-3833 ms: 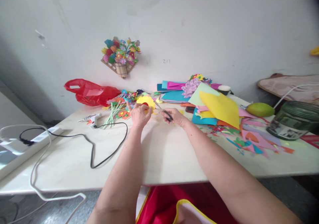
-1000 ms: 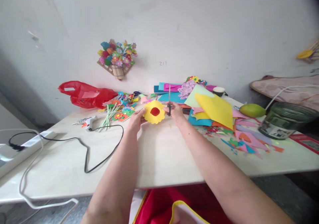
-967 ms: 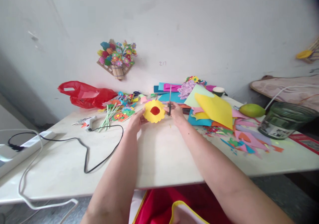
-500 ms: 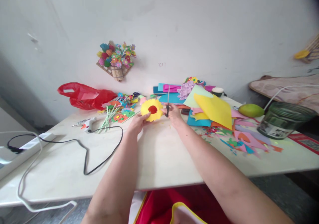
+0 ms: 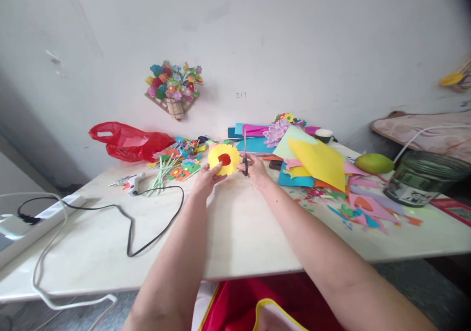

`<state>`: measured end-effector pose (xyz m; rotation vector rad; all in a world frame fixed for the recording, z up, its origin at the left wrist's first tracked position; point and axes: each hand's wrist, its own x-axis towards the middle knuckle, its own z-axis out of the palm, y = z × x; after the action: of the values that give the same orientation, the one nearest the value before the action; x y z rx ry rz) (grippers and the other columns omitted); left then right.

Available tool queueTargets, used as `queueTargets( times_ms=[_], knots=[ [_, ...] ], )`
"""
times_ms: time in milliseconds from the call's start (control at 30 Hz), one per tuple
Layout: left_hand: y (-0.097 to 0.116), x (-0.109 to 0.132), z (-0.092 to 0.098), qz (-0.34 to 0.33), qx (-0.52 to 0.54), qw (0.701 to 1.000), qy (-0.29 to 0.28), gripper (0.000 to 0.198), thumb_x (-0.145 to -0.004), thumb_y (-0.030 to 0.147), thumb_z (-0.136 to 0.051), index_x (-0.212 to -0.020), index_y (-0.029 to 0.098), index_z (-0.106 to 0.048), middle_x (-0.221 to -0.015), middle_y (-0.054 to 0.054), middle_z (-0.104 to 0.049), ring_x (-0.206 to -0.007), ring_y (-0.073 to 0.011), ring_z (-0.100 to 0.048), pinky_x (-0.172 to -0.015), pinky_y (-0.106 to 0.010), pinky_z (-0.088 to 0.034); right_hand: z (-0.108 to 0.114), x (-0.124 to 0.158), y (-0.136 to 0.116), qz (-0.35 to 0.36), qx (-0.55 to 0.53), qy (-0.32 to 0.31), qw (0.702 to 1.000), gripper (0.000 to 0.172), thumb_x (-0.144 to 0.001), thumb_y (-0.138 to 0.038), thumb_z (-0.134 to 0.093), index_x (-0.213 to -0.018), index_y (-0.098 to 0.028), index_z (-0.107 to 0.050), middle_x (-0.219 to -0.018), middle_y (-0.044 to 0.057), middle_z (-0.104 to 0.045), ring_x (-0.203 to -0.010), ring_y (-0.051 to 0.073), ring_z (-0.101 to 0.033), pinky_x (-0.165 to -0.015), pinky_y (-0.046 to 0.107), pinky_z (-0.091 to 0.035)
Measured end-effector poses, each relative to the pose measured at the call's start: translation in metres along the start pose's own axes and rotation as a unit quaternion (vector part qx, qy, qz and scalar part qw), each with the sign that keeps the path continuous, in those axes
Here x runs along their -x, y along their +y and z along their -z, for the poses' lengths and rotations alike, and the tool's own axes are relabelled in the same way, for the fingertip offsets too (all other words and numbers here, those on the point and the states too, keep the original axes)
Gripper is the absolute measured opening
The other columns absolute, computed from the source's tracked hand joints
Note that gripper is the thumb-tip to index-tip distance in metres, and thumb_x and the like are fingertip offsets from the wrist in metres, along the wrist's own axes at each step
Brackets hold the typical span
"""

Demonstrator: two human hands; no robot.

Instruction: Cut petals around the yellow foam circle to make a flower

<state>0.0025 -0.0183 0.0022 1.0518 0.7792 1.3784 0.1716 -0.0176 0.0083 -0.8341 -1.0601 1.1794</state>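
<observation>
My left hand [image 5: 208, 178] pinches a yellow flower cut-out [image 5: 231, 162] with scalloped edges by its lower left side. A dark red round piece [image 5: 224, 160] sits at the flower's middle, with my thumb at its edge. In my right hand [image 5: 255, 168] is a pair of scissors [image 5: 245, 162], fingers closed round the dark handles and the blades pointing up and away. The scissors are just right of the flower, and my right fingertips come close to its edge; whether they touch it I cannot tell.
Coloured sheets [image 5: 318, 164] and scraps [image 5: 368, 208] lie on the right, beside a green mango [image 5: 374, 164] and a glass jar [image 5: 415, 189]. On the left are a glue gun [image 5: 135, 184] with its black cord, pale green sticks [image 5: 162, 174], a red plastic bag [image 5: 128, 142] and a power strip [image 5: 51, 213].
The flower has turned slightly in my left hand. The scissors have shifted a little left towards it, and the whole view has swung slightly.
</observation>
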Motion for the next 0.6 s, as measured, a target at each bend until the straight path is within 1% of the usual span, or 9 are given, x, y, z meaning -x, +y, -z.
queueTargets(
  times_ms=[67,200,367,467,600],
  knots=[
    [-0.0007,-0.0007,-0.0002,-0.001,0.007,1.000,0.018,0.039,-0.056,0.026,-0.080,-0.088,0.016,-0.060,-0.082,-0.002,-0.068,-0.065,-0.0141,-0.066,-0.063,-0.027,-0.056,-0.0006,-0.0006,0.0022,0.000,0.005,-0.006,1.000,0.049,-0.049,-0.020,-0.071,-0.096,-0.016,-0.057,-0.059,-0.004,-0.059,-0.049,0.010,-0.052,-0.042,0.020,-0.030],
    [-0.0019,-0.0034,0.0014,-0.033,0.022,0.998,0.051,0.037,-0.051,0.025,-0.082,-0.071,0.015,-0.053,-0.062,0.002,-0.063,-0.054,-0.0109,-0.062,-0.064,-0.026,-0.054,-0.0016,0.0000,0.0039,0.003,0.033,-0.017,0.999,0.052,-0.049,-0.024,-0.072,-0.099,-0.016,-0.058,-0.061,-0.003,-0.061,-0.049,0.010,-0.052,-0.042,0.020,-0.030],
    [-0.0030,-0.0065,0.0042,-0.068,0.041,0.994,0.075,0.038,-0.050,0.025,-0.082,-0.067,0.016,-0.049,-0.058,0.005,-0.059,-0.052,-0.0085,-0.059,-0.067,-0.027,-0.052,-0.0036,0.0041,0.0002,-0.008,0.041,-0.018,0.999,0.055,-0.049,-0.024,-0.073,-0.101,-0.015,-0.057,-0.062,-0.002,-0.061,-0.051,0.010,-0.052,-0.044,0.020,-0.032],
    [-0.0033,-0.0071,0.0055,-0.067,0.049,0.993,0.080,0.037,-0.052,0.023,-0.082,-0.066,0.016,-0.048,-0.058,0.005,-0.058,-0.052,-0.0080,-0.058,-0.069,-0.027,-0.052,-0.0034,0.0043,0.0002,-0.008,0.039,-0.011,0.999,0.055,-0.049,-0.023,-0.074,-0.101,-0.015,-0.057,-0.060,-0.003,-0.060,-0.050,0.010,-0.052,-0.044,0.021,-0.032],
    [-0.0036,-0.0076,0.0079,-0.058,0.061,0.993,0.080,0.032,-0.055,0.020,-0.080,-0.067,0.015,-0.051,-0.059,0.004,-0.060,-0.053,-0.0085,-0.059,-0.067,-0.026,-0.053,-0.0013,0.0023,0.0032,-0.011,0.041,-0.019,0.999,0.049,-0.052,-0.027,-0.074,-0.098,-0.016,-0.057,-0.059,-0.003,-0.060,-0.047,0.009,-0.051,-0.040,0.019,-0.026]
  ],
)
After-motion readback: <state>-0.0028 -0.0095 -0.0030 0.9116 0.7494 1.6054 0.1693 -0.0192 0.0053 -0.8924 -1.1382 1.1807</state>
